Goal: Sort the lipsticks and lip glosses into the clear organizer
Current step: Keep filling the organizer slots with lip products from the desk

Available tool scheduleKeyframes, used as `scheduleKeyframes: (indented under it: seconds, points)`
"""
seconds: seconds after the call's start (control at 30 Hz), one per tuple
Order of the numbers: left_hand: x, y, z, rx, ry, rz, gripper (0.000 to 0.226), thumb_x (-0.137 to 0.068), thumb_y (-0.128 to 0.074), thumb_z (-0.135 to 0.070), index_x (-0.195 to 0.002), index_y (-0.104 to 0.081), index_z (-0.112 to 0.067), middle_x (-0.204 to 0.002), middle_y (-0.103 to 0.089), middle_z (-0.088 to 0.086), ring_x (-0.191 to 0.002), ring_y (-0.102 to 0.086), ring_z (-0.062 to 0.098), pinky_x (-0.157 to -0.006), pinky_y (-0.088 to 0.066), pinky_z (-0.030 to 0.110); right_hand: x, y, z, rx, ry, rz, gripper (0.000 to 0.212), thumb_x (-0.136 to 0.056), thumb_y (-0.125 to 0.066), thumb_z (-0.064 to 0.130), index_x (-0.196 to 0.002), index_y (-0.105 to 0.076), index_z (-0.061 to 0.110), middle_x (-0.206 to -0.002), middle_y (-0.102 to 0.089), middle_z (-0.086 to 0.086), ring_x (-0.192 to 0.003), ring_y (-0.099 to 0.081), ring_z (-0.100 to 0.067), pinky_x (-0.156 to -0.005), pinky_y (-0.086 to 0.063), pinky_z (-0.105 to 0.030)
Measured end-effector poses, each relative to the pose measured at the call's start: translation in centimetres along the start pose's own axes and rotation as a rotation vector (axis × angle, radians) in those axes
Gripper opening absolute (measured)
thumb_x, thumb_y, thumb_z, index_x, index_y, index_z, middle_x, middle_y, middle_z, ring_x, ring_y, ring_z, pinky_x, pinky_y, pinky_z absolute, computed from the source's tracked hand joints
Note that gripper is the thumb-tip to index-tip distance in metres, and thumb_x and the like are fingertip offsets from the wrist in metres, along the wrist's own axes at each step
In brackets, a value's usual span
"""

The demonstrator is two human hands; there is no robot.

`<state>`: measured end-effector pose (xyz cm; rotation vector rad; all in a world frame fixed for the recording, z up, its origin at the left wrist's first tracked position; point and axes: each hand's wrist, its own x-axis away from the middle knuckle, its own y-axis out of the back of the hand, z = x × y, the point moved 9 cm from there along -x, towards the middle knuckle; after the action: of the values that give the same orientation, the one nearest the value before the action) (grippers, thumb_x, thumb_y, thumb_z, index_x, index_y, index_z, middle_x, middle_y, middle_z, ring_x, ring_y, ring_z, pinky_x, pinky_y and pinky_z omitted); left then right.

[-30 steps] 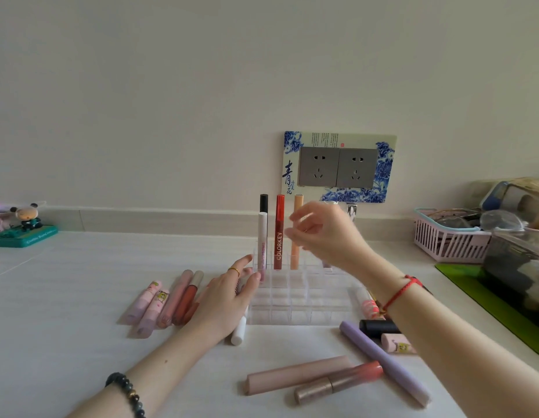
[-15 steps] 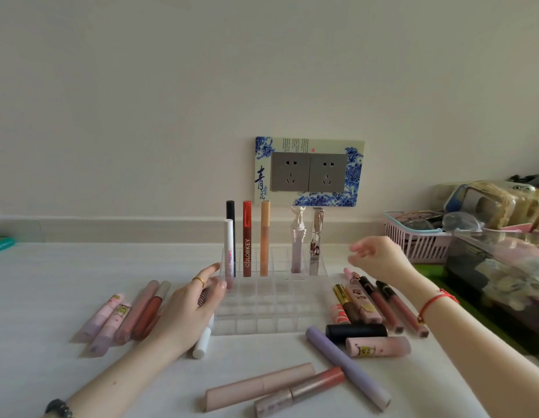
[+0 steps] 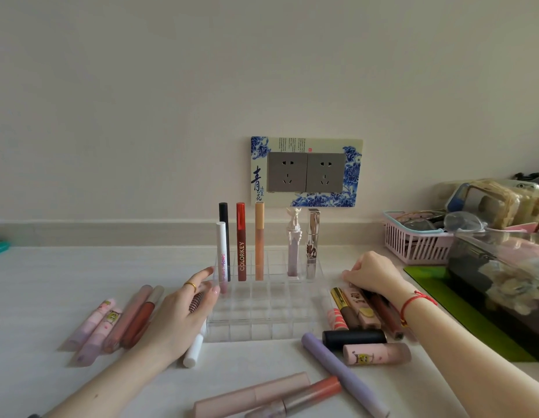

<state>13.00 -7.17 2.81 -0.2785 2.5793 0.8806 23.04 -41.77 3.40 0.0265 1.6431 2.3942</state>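
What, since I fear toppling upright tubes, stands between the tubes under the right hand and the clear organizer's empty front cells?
Nothing visible. The right hand rests on loose tubes beside the right edge of the clear plastic organizer; the six upright tubes stand in its back rows, behind the empty cells.

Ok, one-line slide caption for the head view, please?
Six tubes stand in the clear organizer; left hand touches its left edge, right hand sits on loose tubes beside it.

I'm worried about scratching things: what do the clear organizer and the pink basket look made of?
Clear organizer: probably acrylic or another hard plastic, glossy, since its grid walls are see-through with bright edges. Pink basket: apparently moulded plastic with a duller finish, given its thin, even slats.
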Motion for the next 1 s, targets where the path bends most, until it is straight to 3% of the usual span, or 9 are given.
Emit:
scheduleKeyframes:
  seconds: [0.17,0.3,0.43,0.57,0.67,0.77,0.87,1.0]
  points:
    - [0.0,0.0,0.0,0.009,-0.002,0.005,0.039,-0.090,-0.049,-0.035,-0.128,-0.046,-0.031,-0.095,-0.058,-0.024,-0.099,-0.055,0.002,-0.087,-0.041,0.025,-0.1,0.6,-0.1,-0.047,-0.020,-0.047,0.024,-0.072,-0.063,0.040,-0.070,-0.068,0.016,-0.070,-0.066,-0.001,-0.071,-0.061,-0.018,-0.062,-0.051,-0.027]
    - [0.1,0.0,0.0,0.010,0.004,0.005,0.040,-0.090,-0.049,-0.036,-0.129,-0.045,-0.031,-0.099,-0.057,-0.019,-0.099,-0.053,0.002,-0.086,-0.040,0.025,0.0,0.0,0.0,0.063,-0.009,-0.025,0.034,-0.076,-0.058,0.047,-0.083,-0.064,0.014,-0.082,-0.065,-0.003,-0.083,-0.058,-0.021,-0.073,-0.052,-0.032]
    - [0.1,-0.1,-0.1,0.010,0.005,0.011,0.040,-0.090,-0.048,-0.036,-0.130,-0.044,-0.031,-0.102,-0.057,-0.016,-0.097,-0.053,0.000,-0.084,-0.036,0.021,0.1,0.1,0.3,0.078,-0.023,-0.028,0.034,-0.075,-0.058,0.048,-0.071,-0.054,0.015,-0.074,-0.058,-0.002,-0.079,-0.055,-0.022,-0.064,-0.047,-0.029]
    - [0.1,0.0,-0.3,0.000,-0.004,0.012,0.039,-0.090,-0.048,-0.035,-0.129,-0.045,-0.031,-0.093,-0.058,-0.024,-0.090,-0.054,-0.005,-0.082,-0.041,0.024,0.3,1.1,0.3,-0.137,-0.063,-0.017,0.032,-0.073,-0.061,0.041,-0.060,-0.061,0.012,-0.055,-0.057,0.002,-0.052,-0.053,-0.012,-0.045,-0.036,-0.018]
    - [0.1,0.0,-0.2,0.008,-0.009,0.013,0.039,-0.090,-0.048,-0.035,-0.129,-0.044,-0.031,-0.097,-0.058,-0.019,-0.090,-0.054,-0.001,-0.079,-0.039,0.020,0.6,2.8,0.8,-0.376,-0.027,0.014,0.027,-0.074,-0.062,0.028,-0.052,-0.064,0.012,-0.050,-0.055,0.002,-0.047,-0.045,-0.011,-0.045,-0.036,-0.017]
    - [0.1,0.0,-0.2,0.025,-0.004,0.010,0.039,-0.090,-0.048,-0.035,-0.129,-0.045,-0.032,-0.097,-0.060,-0.017,-0.093,-0.056,0.001,-0.076,-0.038,0.016,1.5,5.0,1.6,-0.495,0.042,0.039,0.021,-0.073,-0.063,0.023,-0.058,-0.068,0.009,-0.065,-0.061,-0.004,-0.057,-0.045,-0.012,-0.053,-0.037,-0.022]
    - [0.2,0.0,-0.3,0.032,-0.007,0.022,0.038,-0.090,-0.047,-0.037,-0.128,-0.044,-0.035,-0.103,-0.063,-0.014,-0.096,-0.057,0.001,-0.076,-0.037,0.009,2.9,7.6,2.6,-0.491,0.124,0.006,0.015,-0.071,-0.069,0.023,-0.060,-0.068,0.013,-0.062,-0.063,0.001,-0.060,-0.051,-0.012,-0.055,-0.042,-0.021]
    - [0.3,-0.1,-0.5,0.036,-0.005,0.036,0.039,-0.091,-0.047,-0.037,-0.130,-0.043,-0.034,-0.106,-0.064,-0.012,-0.101,-0.058,0.007,-0.082,-0.039,0.021,4.5,10.4,4.1,-0.519,0.242,0.008,0.015,-0.071,-0.073,0.026,-0.074,-0.067,0.013,-0.068,-0.069,0.000,-0.063,-0.062,-0.012,-0.061,-0.052,-0.020]
